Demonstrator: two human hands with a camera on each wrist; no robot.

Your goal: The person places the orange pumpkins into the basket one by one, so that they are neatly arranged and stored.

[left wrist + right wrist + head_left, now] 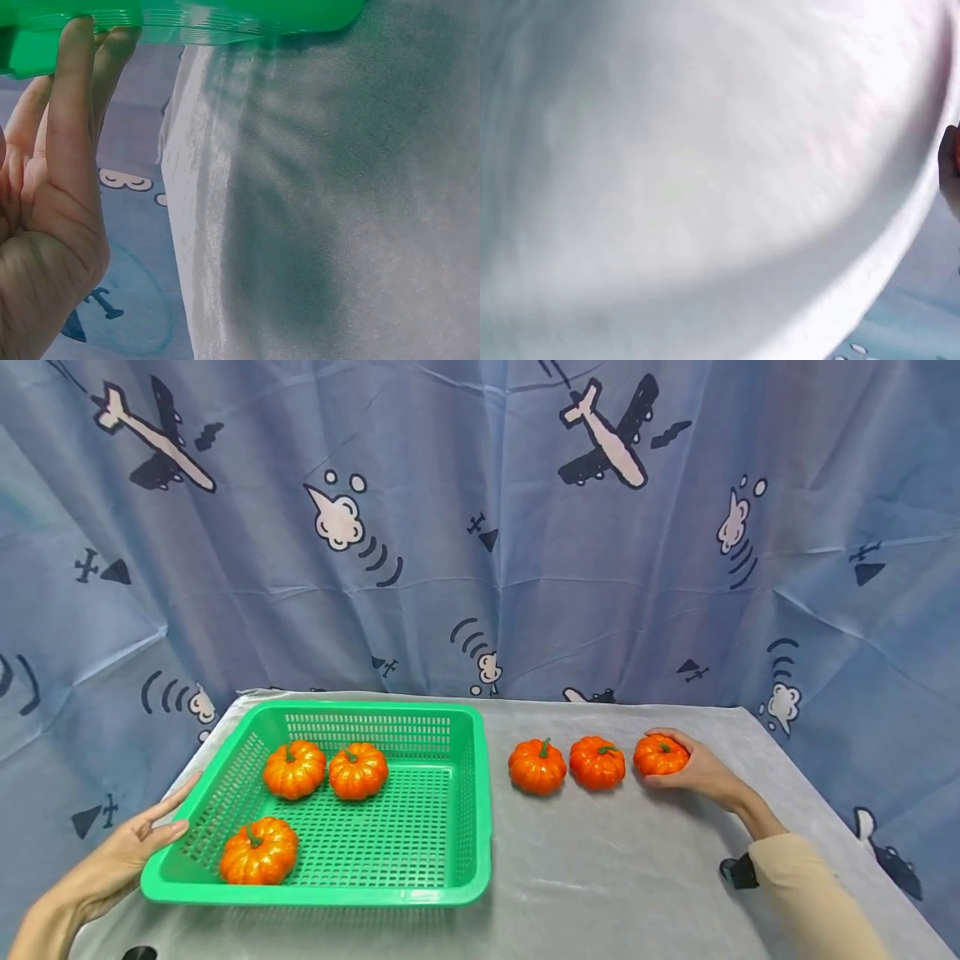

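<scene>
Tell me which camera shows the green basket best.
The head view: the whole green basket shows, three pumpkins inside. The left wrist view catches only its rim against the left hand; the right wrist view shows none.

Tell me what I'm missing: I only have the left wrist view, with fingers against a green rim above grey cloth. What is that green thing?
Observer: A green perforated basket on the cloth-covered table; the left hand touches its left rim with straight fingers.
Operator: Anything inside it?
Observer: Three orange pumpkins: two side by side at the back, one at the front left.
Operator: And the other hand?
Observer: The right hand curls round the rightmost pumpkin of a row of three on the table, right of the basket.
Operator: Is that pumpkin lifted?
Observer: It appears level with its neighbours, so seemingly resting on the table.
</scene>
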